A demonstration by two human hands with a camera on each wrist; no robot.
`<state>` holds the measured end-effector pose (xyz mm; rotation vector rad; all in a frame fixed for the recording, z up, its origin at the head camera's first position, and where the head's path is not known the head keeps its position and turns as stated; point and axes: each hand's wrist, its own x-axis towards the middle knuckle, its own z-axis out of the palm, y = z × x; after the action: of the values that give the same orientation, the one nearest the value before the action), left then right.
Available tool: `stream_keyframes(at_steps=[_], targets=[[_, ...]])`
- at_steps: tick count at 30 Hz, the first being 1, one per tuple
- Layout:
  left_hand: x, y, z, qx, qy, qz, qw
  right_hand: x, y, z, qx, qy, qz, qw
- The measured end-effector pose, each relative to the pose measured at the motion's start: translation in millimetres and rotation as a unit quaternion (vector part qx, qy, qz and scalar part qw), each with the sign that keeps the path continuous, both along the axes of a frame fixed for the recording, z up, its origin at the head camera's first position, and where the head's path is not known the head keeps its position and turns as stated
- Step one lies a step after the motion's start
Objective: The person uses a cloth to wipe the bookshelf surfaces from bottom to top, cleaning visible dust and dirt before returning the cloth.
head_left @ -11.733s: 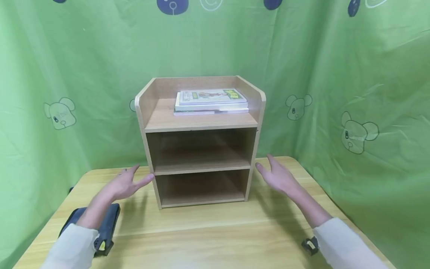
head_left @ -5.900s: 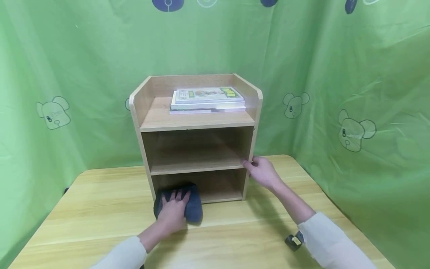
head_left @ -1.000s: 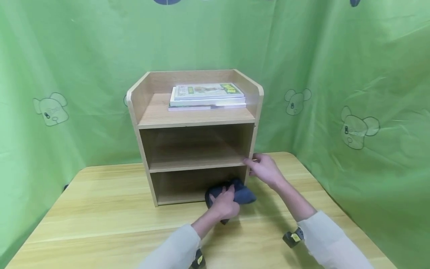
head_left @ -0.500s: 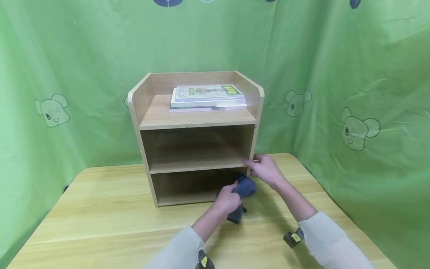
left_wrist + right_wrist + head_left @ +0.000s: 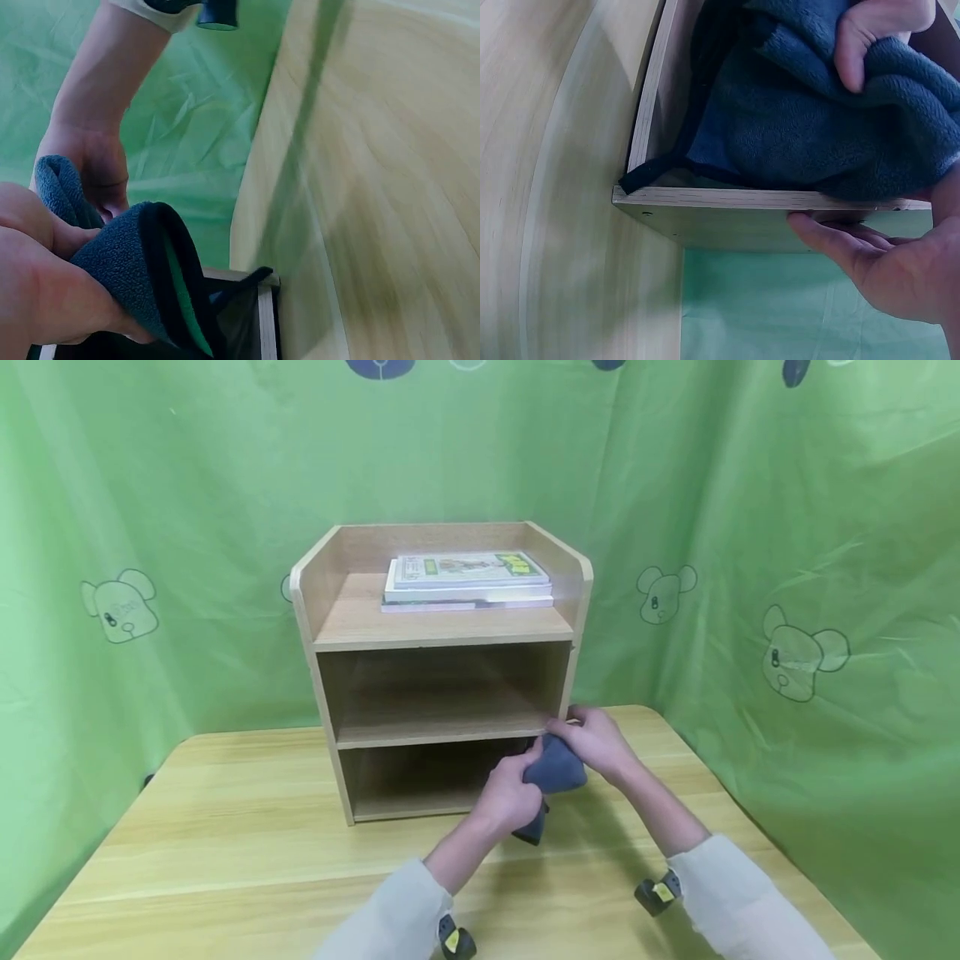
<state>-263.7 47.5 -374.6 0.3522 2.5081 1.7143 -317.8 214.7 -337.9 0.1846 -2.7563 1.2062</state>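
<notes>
My left hand grips a bunched dark blue towel at the lower right front of a small wooden shelf unit. In the right wrist view the fluffy towel covers part of the side panel's front edge, and a dark loop trails from its bound border. The left wrist view has the towel folded round within the left hand. At the middle board's height, my right hand holds the right side panel, fingers on its outer face; the towel touches or nearly touches this hand's thumb.
Several stacked books lie on the unit's top. Its middle and bottom compartments face forward. The unit stands on a light wood table, with a green curtain behind and at both sides.
Earlier the left hand had the towel flatter at the bottom compartment's left, then moved right across its front. In the last second the towel has bunched and risen slightly toward the right hand, which stays put.
</notes>
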Motion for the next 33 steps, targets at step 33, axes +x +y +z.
stream_keyframes(at_steps=[33], targets=[[-13.5,21.8,-47.0,-0.342,0.068,-0.028,0.9368,0.0,-0.6,-1.5,-0.068,-0.049,0.025,0.9962]])
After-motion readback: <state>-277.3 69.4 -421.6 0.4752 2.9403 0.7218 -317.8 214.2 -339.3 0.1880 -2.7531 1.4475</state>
